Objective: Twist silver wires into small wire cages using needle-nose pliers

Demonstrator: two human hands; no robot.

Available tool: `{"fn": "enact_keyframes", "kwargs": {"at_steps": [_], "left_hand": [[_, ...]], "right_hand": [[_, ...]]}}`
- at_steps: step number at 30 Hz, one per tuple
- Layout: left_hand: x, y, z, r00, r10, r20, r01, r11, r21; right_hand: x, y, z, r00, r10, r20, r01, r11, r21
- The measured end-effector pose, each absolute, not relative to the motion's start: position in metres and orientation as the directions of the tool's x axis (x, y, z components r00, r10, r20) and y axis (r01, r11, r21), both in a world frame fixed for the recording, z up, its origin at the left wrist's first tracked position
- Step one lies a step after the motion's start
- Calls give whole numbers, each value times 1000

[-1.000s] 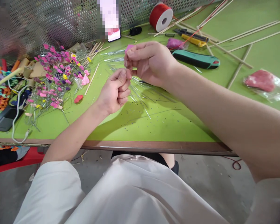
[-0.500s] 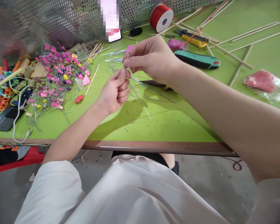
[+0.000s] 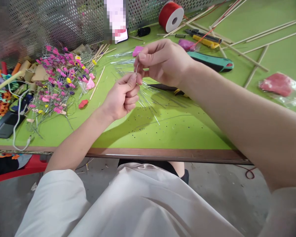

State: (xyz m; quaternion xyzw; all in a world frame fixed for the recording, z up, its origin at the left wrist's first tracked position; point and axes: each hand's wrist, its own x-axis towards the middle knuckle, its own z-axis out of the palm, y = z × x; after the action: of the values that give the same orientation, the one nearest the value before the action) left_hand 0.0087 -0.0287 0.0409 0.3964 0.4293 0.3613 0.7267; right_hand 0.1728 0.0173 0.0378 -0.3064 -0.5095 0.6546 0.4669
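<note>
Thin silvery wire (image 3: 137,68), short stretch visible, slightly curved, near-upright. Spans gap between right hand (image 3: 166,62) fingertips above and left hand (image 3: 123,97) thumb and fingers below, raised over table (image 3: 113,140); rest mostly hidden by fingers.

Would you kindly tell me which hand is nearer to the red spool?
Right: the right hand is on the near side of the red spool; the left hand sits lower in view and farther left.

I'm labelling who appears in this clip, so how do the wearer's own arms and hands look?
The left hand and right hand are bare, with no gloves, watch or bracelet showing. Both forearms are uncovered. The loose, pale, short sleeves look plain, without visible markings.
</note>
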Motion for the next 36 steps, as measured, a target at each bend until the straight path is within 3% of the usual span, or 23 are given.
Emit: {"fn": "enact_keyframes", "kwargs": {"at_steps": [8, 14, 19, 27, 36], "left_hand": [[9, -28, 36, 437, 828, -350, -120, 440, 890], [11, -24, 26, 407, 882, -239, -233, 353, 906], [10, -24, 18, 410, 896, -168, -166, 254, 953], [16, -27, 23, 310, 937, -161, -79, 194, 978], [12, -19, 19, 293, 950, -107, -101, 142, 985]], "right_hand": [[174, 22, 45, -300, 954, -17, -80, -43, -996], [179, 28, 45, -242, 970, 30, -161, -9, -987], [178, 28, 47, -146, 989, 10, -119, -8, -993], [171, 20, 49, -209, 973, -94, -133, -124, -983], [163, 15, 48, -158, 987, -28, -217, -62, -974]]}}
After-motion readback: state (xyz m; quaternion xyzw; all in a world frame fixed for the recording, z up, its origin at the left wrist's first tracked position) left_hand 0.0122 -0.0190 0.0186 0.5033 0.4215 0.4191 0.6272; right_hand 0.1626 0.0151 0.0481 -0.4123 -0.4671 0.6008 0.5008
